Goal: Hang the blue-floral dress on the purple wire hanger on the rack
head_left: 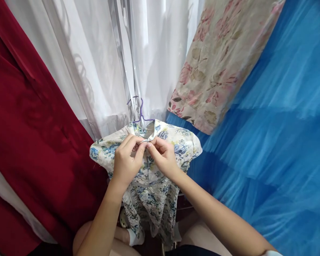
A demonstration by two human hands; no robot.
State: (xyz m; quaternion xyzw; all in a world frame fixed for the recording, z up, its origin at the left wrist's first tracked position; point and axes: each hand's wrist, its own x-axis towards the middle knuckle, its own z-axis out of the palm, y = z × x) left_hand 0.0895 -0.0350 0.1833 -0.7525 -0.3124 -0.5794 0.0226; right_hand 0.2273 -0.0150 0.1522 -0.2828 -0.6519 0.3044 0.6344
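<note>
A small white dress with blue flowers (152, 192) hangs on a purple wire hanger (142, 113) in front of me. Both hands meet at its collar. My left hand (128, 160) pinches the collar edge from the left, fingers closed. My right hand (162, 154) pinches it from the right, thumb and forefinger pressed on a small fastening at the neck (146, 141). The fastening itself is too small to make out.
A dark red garment (29, 124) hangs at the left, sheer white fabric (101, 64) behind the dress, a beige floral garment (218, 64) at upper right and blue tulle (277, 142) along the right. My knees and white socks (134, 236) show below.
</note>
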